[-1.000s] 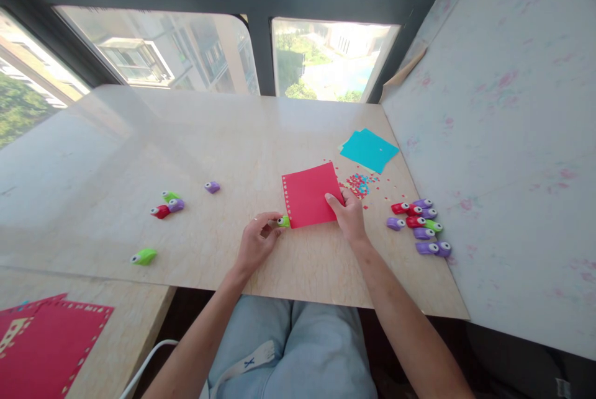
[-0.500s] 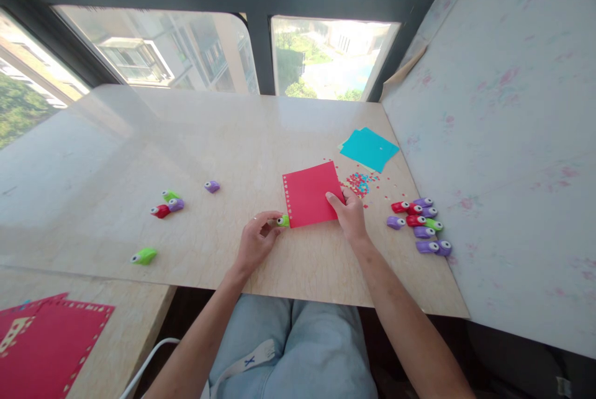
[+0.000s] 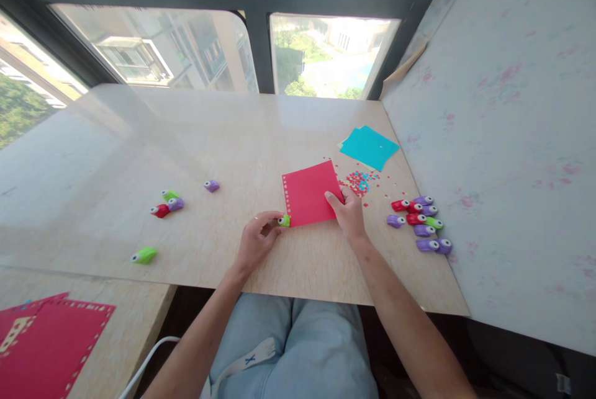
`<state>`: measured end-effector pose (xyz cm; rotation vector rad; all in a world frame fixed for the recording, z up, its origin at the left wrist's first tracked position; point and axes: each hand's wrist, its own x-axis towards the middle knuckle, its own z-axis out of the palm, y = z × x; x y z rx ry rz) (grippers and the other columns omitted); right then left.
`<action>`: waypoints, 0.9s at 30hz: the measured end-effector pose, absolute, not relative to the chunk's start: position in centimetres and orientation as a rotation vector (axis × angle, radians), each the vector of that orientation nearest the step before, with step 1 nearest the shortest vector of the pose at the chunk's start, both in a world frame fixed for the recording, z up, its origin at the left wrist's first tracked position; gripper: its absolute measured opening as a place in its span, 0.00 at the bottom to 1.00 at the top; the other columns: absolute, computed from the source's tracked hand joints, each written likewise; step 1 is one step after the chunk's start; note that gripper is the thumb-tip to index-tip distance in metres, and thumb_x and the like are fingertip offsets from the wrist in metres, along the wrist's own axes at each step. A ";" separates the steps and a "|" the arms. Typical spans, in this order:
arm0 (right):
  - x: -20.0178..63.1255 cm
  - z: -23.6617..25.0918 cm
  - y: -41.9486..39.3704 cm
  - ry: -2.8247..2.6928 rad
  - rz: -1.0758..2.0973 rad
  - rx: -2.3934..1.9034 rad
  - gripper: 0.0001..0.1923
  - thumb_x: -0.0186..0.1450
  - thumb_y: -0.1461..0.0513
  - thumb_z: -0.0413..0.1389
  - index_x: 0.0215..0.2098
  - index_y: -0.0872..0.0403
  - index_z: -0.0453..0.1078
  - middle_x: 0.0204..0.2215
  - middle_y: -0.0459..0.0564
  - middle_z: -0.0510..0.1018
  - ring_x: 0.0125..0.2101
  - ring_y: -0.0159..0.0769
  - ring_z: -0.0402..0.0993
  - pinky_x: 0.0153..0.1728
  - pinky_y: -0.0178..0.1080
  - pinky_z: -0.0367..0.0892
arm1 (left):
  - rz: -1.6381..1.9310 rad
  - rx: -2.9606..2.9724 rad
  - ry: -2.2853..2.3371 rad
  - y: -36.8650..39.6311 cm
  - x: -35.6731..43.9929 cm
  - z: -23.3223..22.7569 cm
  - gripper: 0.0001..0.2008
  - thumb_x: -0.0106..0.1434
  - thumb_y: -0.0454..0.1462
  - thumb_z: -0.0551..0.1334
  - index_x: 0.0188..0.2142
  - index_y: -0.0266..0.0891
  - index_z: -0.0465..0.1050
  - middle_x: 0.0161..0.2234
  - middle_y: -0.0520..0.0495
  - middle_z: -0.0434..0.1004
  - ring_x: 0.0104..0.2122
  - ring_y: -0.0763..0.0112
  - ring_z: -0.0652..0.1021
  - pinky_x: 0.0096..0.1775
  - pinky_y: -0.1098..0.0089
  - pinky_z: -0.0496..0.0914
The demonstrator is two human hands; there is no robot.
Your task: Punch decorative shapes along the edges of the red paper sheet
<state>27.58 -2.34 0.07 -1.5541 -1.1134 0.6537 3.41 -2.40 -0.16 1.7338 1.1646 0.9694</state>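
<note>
My left hand (image 3: 259, 239) is closed on a small green craft punch (image 3: 284, 220), thumb and fingers on either side of it. The punch sits at the lower left corner of a red sheet of paper (image 3: 310, 194). A row of small punched holes runs down the sheet's left edge. My right hand (image 3: 348, 211) grips the sheet's right edge, with the thumb on top and the fingers partly hidden beneath. Beside that hand lies a scatter of red, blue and pale paper bits (image 3: 358, 183).
Blue paper sheets (image 3: 370, 147) lie at the back right. Several punches (image 3: 424, 231) cluster by the floral wall (image 3: 512, 138). On the left are a green punch (image 3: 144, 255), a purple punch (image 3: 212, 186) and a small group including a red punch (image 3: 161, 210). Red punched sheets (image 3: 60, 340) rest at lower left.
The red sheet and the green punch have barely moved; the punch seems slightly further over the sheet's corner. Both hands keep their grips.
</note>
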 end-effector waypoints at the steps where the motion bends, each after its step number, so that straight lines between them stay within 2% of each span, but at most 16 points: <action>1: 27.5 0.2 -2.4 -1.115 0.644 -1.565 0.12 0.61 0.53 0.57 0.33 0.54 0.71 0.28 0.48 0.75 0.28 0.37 0.68 0.31 0.39 0.64 | 0.969 1.745 1.164 -2.4 3.4 -0.2 0.10 0.60 0.35 0.64 0.43 0.40 0.75 0.39 0.45 0.80 0.36 0.72 0.79 0.36 0.74 0.74; 9: 26.9 0.5 -2.5 -1.168 0.553 -1.606 0.11 0.61 0.54 0.56 0.29 0.54 0.68 0.26 0.45 0.71 0.26 0.35 0.63 0.30 0.38 0.59 | 0.978 1.814 1.155 -2.4 3.4 -0.6 0.10 0.61 0.37 0.65 0.43 0.41 0.77 0.42 0.44 0.79 0.41 0.69 0.79 0.40 0.70 0.76; 16: 26.8 0.4 -2.6 -1.171 0.562 -1.616 0.10 0.62 0.54 0.56 0.30 0.53 0.68 0.27 0.46 0.72 0.27 0.35 0.64 0.31 0.38 0.60 | 0.956 2.004 1.124 -2.3 3.4 -0.1 0.10 0.63 0.36 0.64 0.44 0.44 0.78 0.43 0.45 0.80 0.44 0.66 0.78 0.46 0.62 0.74; 22: 26.7 0.5 -2.5 -1.183 0.505 -1.648 0.13 0.62 0.54 0.55 0.25 0.52 0.61 0.23 0.43 0.65 0.25 0.34 0.60 0.28 0.37 0.58 | 0.958 2.021 1.131 -2.4 3.5 0.0 0.11 0.63 0.38 0.64 0.46 0.43 0.77 0.45 0.42 0.78 0.46 0.65 0.77 0.48 0.62 0.74; 27: 26.6 0.4 -2.5 -1.232 0.501 -1.657 0.11 0.62 0.53 0.55 0.30 0.52 0.66 0.27 0.46 0.71 0.28 0.36 0.65 0.32 0.38 0.61 | 1.004 1.958 1.184 -3.1 3.4 0.2 0.14 0.62 0.39 0.66 0.48 0.41 0.74 0.47 0.43 0.75 0.38 0.72 0.78 0.42 0.69 0.75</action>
